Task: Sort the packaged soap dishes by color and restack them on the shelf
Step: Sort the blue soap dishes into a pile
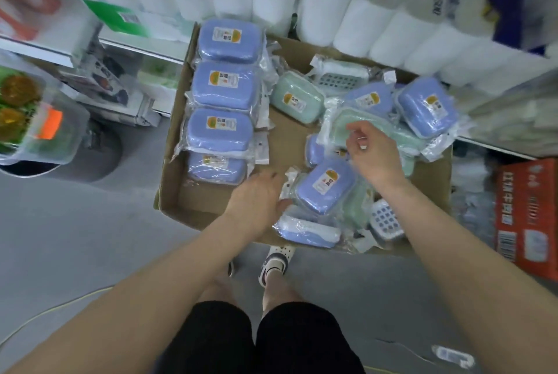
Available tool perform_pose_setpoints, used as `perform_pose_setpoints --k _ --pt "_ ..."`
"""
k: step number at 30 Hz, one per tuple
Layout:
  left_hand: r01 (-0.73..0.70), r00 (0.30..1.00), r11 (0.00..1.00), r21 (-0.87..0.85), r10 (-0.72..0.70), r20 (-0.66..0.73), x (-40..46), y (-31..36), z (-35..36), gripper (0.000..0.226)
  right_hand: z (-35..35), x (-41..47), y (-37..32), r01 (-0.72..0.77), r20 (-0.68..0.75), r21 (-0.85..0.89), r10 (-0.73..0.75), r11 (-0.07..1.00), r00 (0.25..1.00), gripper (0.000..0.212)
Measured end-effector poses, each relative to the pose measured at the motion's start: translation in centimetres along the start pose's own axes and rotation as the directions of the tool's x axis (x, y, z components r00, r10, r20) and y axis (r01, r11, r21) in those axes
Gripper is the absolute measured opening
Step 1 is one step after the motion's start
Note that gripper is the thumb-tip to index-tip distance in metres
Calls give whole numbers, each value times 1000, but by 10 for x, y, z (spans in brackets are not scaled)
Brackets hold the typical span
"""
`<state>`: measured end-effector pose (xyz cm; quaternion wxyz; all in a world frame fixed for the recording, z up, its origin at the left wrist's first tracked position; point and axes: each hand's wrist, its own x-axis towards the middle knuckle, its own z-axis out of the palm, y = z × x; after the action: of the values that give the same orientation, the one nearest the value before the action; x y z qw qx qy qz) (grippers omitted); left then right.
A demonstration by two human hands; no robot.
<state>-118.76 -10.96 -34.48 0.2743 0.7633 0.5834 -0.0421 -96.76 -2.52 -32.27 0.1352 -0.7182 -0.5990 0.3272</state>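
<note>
— Where are the soap dishes?
— In a shallow cardboard box point(172, 192) on the shelf. Four blue packaged ones point(225, 88) lined up near to far along the left side, labels up. Loose jumble on the right: a green dish point(297, 97) towards the far middle, blue dishes point(425, 110) at the far right, another green pack point(338, 129) half under the right hand.
— And the left hand?
— Left hand point(256, 198) low at the near middle of the box, palm down, fingers relaxed and spread, thumb touching the wrapper edge of a blue dish point(324, 186) lying tilted there. No grip on it.
— Right hand?
— Right hand point(373, 153) raised above the jumble, fingers point(354, 129) loosely curled downwards. Holding nothing plainly seen; blurred, so contact with the green pack below cannot be told.
— Anything else close by?
— Another blue pack point(305, 231) at the near edge, a white slotted tray point(386, 219) to its right. Toilet-paper rolls point(347, 11) stacked beyond the far edge. Red carton point(525, 216) on the floor at right, clear tub point(39, 122) at left
</note>
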Motion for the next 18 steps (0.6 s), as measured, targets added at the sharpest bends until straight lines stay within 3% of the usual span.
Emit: perform_pose_setpoints --k 3,7,10,14,16,18 --pt "-42 998 994 -105 47 48 29 41 18 79 -22 -10 33 -19 -48 -43 17 999 999 27" --pt "-25 994 1000 6 24 106 59 69 42 104 -26 -33 56 29 -4 -66 -30 997 1000 32" --pt "-17 995 1000 7 16 95 62 66 43 104 -17 -51 67 162 24 -109 -160 981 987 30" --pt "-14 999 997 -69 12 -37 28 39 18 93 -1 -70 62 347 81 -176 -338 921 938 16" --pt "-25 996 996 -85 17 -87 3 14 8 92 10 -80 53 437 181 -182 -406 881 896 9" --pt "-44 991 996 -79 33 -132 -22 -13 1 92 25 -89 46 511 347 -159 -437 845 830 20"
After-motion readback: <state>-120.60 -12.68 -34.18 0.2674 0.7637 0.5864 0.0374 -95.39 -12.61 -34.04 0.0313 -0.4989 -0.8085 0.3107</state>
